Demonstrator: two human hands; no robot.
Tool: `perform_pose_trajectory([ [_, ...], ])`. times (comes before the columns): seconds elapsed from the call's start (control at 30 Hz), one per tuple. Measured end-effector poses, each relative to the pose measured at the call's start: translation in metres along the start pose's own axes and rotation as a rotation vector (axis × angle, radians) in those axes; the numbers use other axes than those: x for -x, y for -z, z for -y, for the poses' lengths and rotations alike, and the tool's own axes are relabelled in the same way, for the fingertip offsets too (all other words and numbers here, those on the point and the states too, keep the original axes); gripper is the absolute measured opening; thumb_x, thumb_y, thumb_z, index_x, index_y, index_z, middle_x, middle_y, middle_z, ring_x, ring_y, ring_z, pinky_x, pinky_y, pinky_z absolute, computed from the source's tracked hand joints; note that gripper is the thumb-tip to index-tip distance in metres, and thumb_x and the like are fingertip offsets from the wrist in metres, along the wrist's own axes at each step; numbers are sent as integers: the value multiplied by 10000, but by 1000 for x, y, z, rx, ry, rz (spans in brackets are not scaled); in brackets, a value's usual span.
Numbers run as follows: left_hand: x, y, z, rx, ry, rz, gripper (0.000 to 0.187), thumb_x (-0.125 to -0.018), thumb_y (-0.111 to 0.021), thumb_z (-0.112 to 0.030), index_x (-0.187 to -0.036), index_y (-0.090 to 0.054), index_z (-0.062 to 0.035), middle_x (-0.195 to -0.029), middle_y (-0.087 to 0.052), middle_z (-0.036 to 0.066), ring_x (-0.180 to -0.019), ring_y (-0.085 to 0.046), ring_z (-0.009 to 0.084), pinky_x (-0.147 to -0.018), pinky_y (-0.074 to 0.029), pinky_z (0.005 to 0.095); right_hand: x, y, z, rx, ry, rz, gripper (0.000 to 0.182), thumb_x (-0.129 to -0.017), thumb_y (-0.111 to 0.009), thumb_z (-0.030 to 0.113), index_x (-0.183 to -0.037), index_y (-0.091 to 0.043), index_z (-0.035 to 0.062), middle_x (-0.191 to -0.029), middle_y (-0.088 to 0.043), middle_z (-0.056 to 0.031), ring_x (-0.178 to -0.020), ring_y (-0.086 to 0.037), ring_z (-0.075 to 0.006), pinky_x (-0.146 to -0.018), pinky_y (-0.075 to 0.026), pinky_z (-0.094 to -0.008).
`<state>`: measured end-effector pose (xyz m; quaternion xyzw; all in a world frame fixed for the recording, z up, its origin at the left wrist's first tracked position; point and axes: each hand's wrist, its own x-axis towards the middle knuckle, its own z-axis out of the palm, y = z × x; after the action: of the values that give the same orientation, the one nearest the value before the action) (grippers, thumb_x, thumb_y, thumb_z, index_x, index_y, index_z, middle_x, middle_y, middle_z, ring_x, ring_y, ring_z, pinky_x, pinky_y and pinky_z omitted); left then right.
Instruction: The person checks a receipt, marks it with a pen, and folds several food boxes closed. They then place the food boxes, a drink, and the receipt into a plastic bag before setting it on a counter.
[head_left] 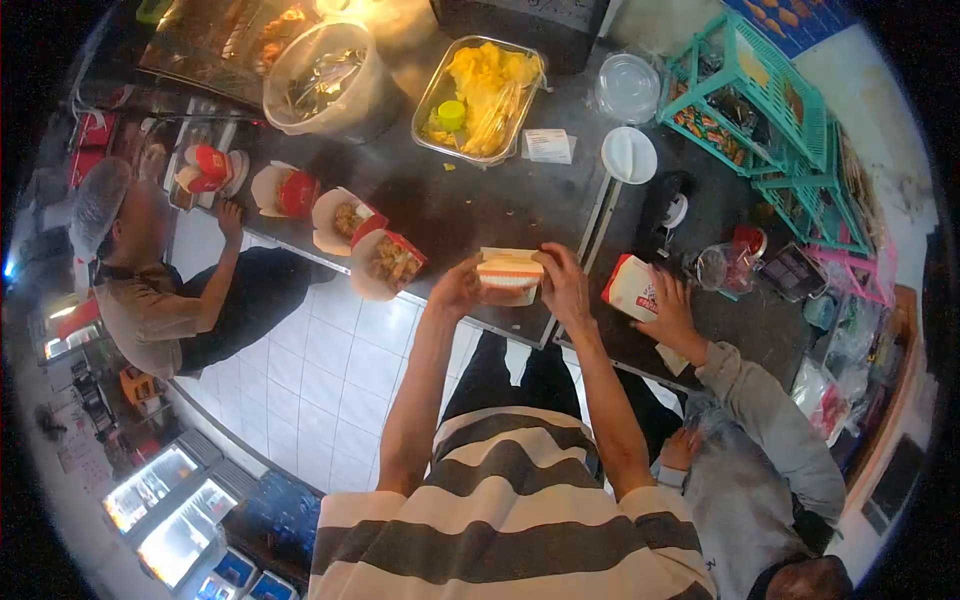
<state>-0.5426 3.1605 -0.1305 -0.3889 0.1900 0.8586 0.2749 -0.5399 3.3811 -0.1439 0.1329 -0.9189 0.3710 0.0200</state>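
Between my two hands, at the front edge of the dark counter (470,215), is a small cream and orange carton (510,272). My left hand (456,287) grips its left end. The right end is held by my right hand (566,283), fingers bent over its top edge. To the left stand two open red and white boxes, a nearer one (388,262) and a farther one (347,219), both with brown food inside. Another open red box (287,190) is farther left. What the carton holds, if anything, cannot be made out.
A co-worker's hand (672,309) rests on a red and white box (631,287) at the right. Another person (150,290) stands at the left. Behind are a bucket (330,80), a metal tray (480,155) of yellow food, and green baskets (775,95).
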Motion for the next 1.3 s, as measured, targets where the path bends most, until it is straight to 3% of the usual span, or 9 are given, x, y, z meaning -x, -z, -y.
perform_pose_trajectory([
  [0.07, -4, 32, -5, -490, -144, -21, 307, -930, -619, -184, -1162, -580, 13, -837, -644, 60, -641, -577, 69, -465, -465, 189, 11, -8, -8, 12, 16, -1, 340, -770, -644, -39, -1087, -621, 81, -1186, -548, -107, -1024, -597, -327, -849, -532, -424],
  [0.1, 2, 27, 0, -610, -180, -222, 400, -826, -726, -131, -1150, -586, 55, -931, -679, 116, -776, -654, 153, -658, -520, 257, 17, -14, -12, 23, 41, 5, 372, -759, -652, -42, -1105, -624, 91, -1202, -536, -106, -1022, -599, -320, -834, -540, -412],
  [0.13, 2, 31, 4, -617, -176, -223, 400, -826, -726, -131, -1150, -586, 55, -931, -679, 116, -776, -654, 153, -658, -520, 257, 22, -19, -16, 20, 35, 1, 372, -759, -652, -42, -1105, -624, 91, -1202, -536, -106, -1022, -599, -320, -834, -540, -412],
  [0.2, -3, 49, 14, -767, -492, -172, 444, -804, -753, -141, -1166, -583, 51, -940, -676, 96, -787, -640, 146, -694, -492, 251, 33, -29, -21, 75, 50, -12, 442, -731, -667, -47, -1144, -626, 106, -1212, -522, -123, -1025, -594, -314, -805, -550, -388],
  [0.33, -23, 82, 25, -844, -423, -241, 445, -811, -758, -171, -1166, -589, 38, -953, -678, 88, -795, -642, 143, -714, -496, 260, 45, -34, -16, 21, -88, -24, 393, -798, -651, -28, -1170, -621, 92, -1135, -578, -128, -956, -625, -289, -753, -557, -366],
  [0.5, -3, 53, 27, -717, -281, -183, 440, -860, -720, -240, -1185, -590, 28, -1036, -665, 107, -869, -649, 157, -709, -521, 273, 39, -28, 6, -950, -1012, 32, 405, -899, -689, 237, -1222, -598, 11, -908, -659, -78, -713, -626, -131, -595, -543, -271],
  [0.6, 1, 49, 25, -759, -249, -216, 413, -878, -699, -238, -1174, -600, 33, -1056, -659, 120, -884, -658, 172, -683, -538, 277, 35, -22, 10, -1044, -1090, 103, 441, -858, -731, 295, -1156, -609, -7, -890, -664, -75, -671, -620, -113, -602, -540, -259],
  [1.0, 8, 39, 44, -730, -460, -218, 329, -813, -744, -94, -1102, -630, 14, -923, -682, 82, -794, -649, 139, -669, -508, 249, 49, -40, -14, -1001, -975, 58, 317, -765, -815, 222, -918, -606, 41, -770, -628, -21, -623, -588, -104, -540, -492, -239],
  [1.3, -17, 81, 55, -818, -337, -338, 335, -834, -750, -248, -1005, -675, 30, -902, -687, 83, -776, -613, 130, -688, -473, 272, 56, -48, -28, -1128, -970, 115, 346, -788, -800, 202, -1013, -619, 11, -871, -681, -75, -702, -650, -134, -586, -552, -265],
])
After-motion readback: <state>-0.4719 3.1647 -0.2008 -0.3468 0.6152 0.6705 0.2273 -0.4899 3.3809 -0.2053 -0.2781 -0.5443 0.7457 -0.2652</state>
